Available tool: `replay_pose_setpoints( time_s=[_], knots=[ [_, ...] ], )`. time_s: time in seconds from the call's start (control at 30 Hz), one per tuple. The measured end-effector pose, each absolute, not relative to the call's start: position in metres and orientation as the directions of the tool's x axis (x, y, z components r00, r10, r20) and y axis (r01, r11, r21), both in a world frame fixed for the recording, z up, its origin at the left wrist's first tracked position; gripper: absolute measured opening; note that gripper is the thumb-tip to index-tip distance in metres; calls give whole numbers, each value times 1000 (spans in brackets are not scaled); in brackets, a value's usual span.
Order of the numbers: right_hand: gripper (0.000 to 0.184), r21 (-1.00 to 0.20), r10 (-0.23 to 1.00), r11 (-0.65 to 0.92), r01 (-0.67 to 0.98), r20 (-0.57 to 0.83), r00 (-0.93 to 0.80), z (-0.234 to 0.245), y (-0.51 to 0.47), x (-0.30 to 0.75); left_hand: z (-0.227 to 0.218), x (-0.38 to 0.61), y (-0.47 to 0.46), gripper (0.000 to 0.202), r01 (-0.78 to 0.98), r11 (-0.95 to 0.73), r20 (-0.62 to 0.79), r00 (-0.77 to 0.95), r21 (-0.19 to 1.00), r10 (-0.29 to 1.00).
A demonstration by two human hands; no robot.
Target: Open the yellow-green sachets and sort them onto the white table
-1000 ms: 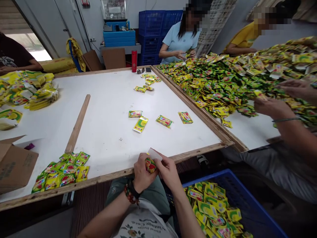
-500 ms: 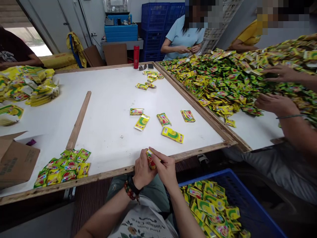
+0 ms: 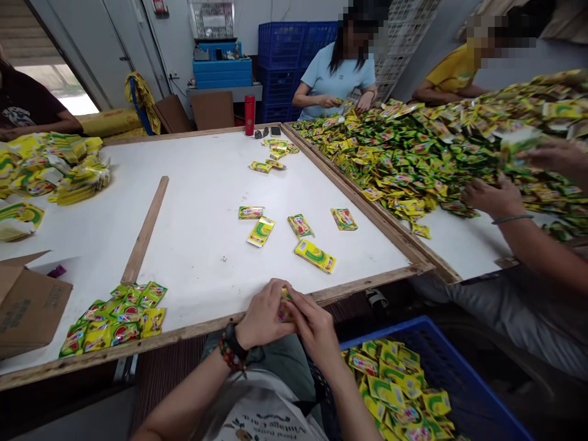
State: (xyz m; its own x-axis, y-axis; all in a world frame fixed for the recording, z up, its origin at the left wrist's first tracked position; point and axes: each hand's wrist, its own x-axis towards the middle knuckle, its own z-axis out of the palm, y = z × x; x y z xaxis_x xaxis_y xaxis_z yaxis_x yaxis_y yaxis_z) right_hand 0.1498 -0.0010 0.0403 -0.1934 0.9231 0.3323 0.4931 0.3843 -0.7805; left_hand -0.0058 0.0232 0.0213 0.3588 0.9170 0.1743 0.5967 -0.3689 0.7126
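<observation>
Both hands are closed together around a small yellow-and-red sachet (image 3: 283,306). The left hand (image 3: 264,312) cups it from the left and the right hand (image 3: 315,327) presses in from the right, so only a sliver of wrapper shows between the fingers. The hands sit at the near wooden rim of a white-topped work table (image 3: 184,334), in front of the person's lap.

The work in hand looks like squeezing or folding the sachet. Setting it down would mean parting both hands over the bare board just beyond.

A flat yellow packet (image 3: 315,255) lies near the hands, with four loose sachets (image 3: 261,231) farther out. A neat stack of sachets (image 3: 114,318) sits near left beside a wooden slat (image 3: 144,229). A blue crate (image 3: 459,373) of sachets is at near right. On the right, a co-worker's hand (image 3: 491,197) works in a large heap of sachets (image 3: 413,153).

A second ago a white flap stuck up from the hands and the yellow packet was not on the table. Now the flap is covered.
</observation>
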Motion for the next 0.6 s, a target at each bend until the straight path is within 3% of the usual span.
replay_pose_setpoints(
  time_s=[0.07, 0.17, 0.23, 0.27, 0.37, 0.47, 0.6],
  knots=[
    [41, -708, 963, 237, 665, 260, -66, 36, -18, 187, 40, -18, 51, 54, 629, -429, 115, 476, 648, 872],
    [52, -405, 983, -164, 899, 6, 181, 28, -41, 248, 56, -29, 110, 58, 860, -217, -16, 253, 462, 967],
    [54, -192, 967, -251, 949, -84, 239, 21, -48, 272, 58, -29, 148, 63, 932, -53, -80, 88, 359, 993],
    [53, -154, 974, -222, 963, -89, 210, 16, -47, 276, 58, -28, 164, 63, 942, -20, -99, 56, 336, 994],
    [48, -291, 1000, -5, 957, 14, 10, 3, -31, 256, 58, -23, 184, 50, 947, -31, -129, 75, 319, 989],
    [48, -487, 964, 226, 843, 235, -123, 4, -4, 210, 70, -29, 163, 33, 943, -102, -148, 155, 315, 977],
    [61, -562, 883, 440, 700, 413, -224, 22, 25, 156, 94, -43, 97, 30, 861, -288, -145, 376, 420, 915]
  ],
)
